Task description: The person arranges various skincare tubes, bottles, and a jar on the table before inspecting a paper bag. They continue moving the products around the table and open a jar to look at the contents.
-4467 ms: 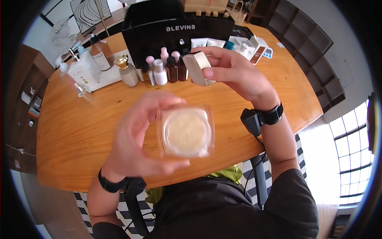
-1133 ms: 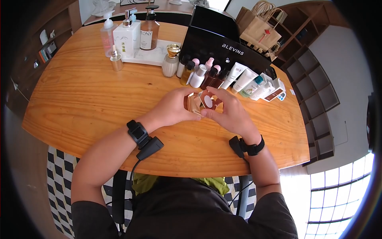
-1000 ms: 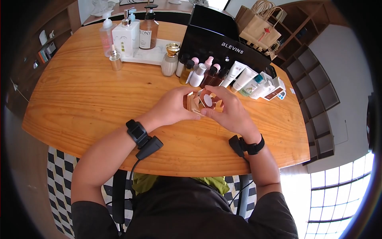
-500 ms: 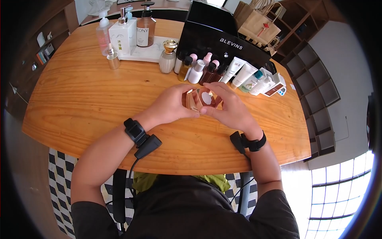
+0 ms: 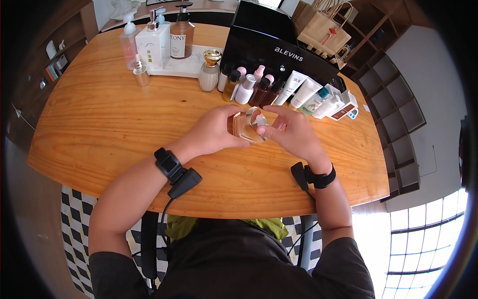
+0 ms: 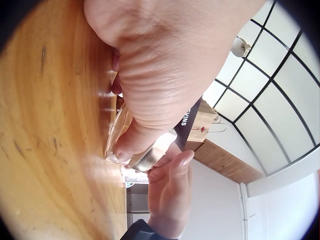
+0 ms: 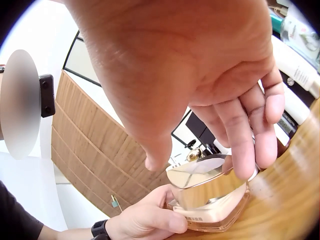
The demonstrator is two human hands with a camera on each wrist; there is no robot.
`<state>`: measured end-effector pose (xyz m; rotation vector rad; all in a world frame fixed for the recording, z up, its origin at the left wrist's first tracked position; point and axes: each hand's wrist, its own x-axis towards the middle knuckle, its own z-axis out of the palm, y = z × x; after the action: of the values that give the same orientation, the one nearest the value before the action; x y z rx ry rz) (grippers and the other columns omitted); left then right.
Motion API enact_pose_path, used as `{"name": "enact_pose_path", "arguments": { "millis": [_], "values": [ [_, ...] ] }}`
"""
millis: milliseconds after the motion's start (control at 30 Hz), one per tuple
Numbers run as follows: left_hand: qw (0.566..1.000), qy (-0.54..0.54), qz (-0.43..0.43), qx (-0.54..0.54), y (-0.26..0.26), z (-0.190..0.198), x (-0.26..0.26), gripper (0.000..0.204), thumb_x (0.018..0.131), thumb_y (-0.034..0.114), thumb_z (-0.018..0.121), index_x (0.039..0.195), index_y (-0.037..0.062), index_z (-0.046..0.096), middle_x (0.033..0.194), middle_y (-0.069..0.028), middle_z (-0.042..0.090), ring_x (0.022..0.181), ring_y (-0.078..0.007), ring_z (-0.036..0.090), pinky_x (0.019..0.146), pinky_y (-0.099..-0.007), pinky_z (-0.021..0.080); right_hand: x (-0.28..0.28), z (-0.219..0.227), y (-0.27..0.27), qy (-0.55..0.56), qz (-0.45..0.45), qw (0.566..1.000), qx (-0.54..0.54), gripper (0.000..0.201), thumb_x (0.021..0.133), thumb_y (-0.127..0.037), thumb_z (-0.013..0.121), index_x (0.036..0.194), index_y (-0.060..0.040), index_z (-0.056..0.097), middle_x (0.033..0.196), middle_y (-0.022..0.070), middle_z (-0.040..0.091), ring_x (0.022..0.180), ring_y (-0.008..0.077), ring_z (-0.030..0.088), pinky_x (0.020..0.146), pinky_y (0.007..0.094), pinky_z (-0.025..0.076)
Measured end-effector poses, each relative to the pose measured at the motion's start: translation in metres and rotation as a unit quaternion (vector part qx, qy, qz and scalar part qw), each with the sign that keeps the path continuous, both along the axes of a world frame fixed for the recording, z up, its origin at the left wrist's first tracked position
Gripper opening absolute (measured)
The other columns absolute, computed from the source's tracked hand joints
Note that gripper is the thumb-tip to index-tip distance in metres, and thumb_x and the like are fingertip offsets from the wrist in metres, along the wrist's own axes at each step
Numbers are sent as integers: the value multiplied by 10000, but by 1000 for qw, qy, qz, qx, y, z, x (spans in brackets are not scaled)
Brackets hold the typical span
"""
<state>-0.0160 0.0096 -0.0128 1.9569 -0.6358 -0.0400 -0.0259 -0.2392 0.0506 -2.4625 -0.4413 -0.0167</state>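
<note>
My left hand (image 5: 213,130) grips a clear, square-cornered cosmetic cream jar (image 5: 243,128) low over the table, thumb on the near side. On the jar sits a shiny gold lid (image 7: 207,192) with a mirror-like top, and cream-coloured contents show through the wall below it. My right hand (image 5: 298,135) is spread around the lid. In the right wrist view its thumb stands apart from the lid, while the fingertips (image 7: 243,167) are right at the lid's far edge. The left wrist view shows the left thumb (image 6: 125,149) pressed along the jar beside the lid.
Behind the hands, several small bottles (image 5: 245,90) and white tubes (image 5: 291,88) line the front of a black BLEVINS box (image 5: 259,55). Pump bottles (image 5: 154,47) stand on a white tray (image 5: 191,67) at back left. A gold-capped bottle (image 5: 209,74) and a dropper bottle (image 5: 141,75) stand nearby.
Earlier the hands held the jar and lid apart, close to the camera; they came together low over the table. In the last half second the right hand loosened and shifted slightly right.
</note>
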Motion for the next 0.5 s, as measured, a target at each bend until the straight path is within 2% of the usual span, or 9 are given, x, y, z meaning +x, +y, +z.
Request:
{"name": "enact_pose_path", "arguments": {
  "millis": [133, 233, 333, 400, 433, 500],
  "values": [
    [1000, 7, -14, 0, 0, 0, 1, 833, 760, 274, 972, 1442, -46, 616, 1318, -208, 720, 1255, -301, 678, 1105, -383, 490, 2, -2, -3, 1, 27, 999, -21, 599, 850, -412, 914, 1319, -71, 764, 764, 112, 744, 688, 201, 729, 662, 343, 555],
    [1000, -8, -5, 0, -1, -3, 1, 821, 761, 272, 971, 1436, -39, 621, 1305, -195, 725, 1238, -287, 680, 1095, -383, 495, 0, -2, 0, 7, 33, 999, 7, 573, 854, -397, 911, 1317, -89, 770, 741, 98, 731, 663, 204, 714, 649, 344, 550],
    [1000, -9, -9, -11, -1, -2, 1, 806, 761, 266, 972, 1425, -35, 628, 1293, -185, 728, 1217, -280, 686, 1084, -380, 500, -2, 0, 3, 23, 18, 999, -12, 550, 853, -362, 912, 1294, -65, 770, 831, 113, 745, 734, 224, 713, 693, 357, 558],
    [1000, 27, -9, 1, 0, -1, 2, 803, 758, 262, 974, 1419, -37, 629, 1288, -183, 728, 1208, -281, 690, 1079, -377, 504, 1, -6, 1, -104, 87, 991, 8, 541, 847, -321, 915, 1275, -29, 760, 964, 142, 751, 846, 249, 706, 768, 366, 568],
    [1000, 27, -9, 1, 0, -1, 2, 803, 758, 262, 974, 1419, -37, 629, 1288, -183, 728, 1208, -281, 690, 1079, -377, 504, 1, -6, 2, -104, 87, 991, 8, 541, 847, -321, 915, 1275, -29, 760, 964, 142, 751, 846, 249, 706, 768, 366, 568],
    [1000, 25, -12, 2, -1, 1, 1, 800, 757, 255, 975, 1415, -41, 630, 1288, -186, 728, 1200, -282, 694, 1071, -373, 507, 1, -6, 5, -87, 87, 992, 32, 553, 836, -299, 923, 1263, 4, 746, 1063, 164, 745, 925, 265, 690, 825, 371, 572]
  ]
}}
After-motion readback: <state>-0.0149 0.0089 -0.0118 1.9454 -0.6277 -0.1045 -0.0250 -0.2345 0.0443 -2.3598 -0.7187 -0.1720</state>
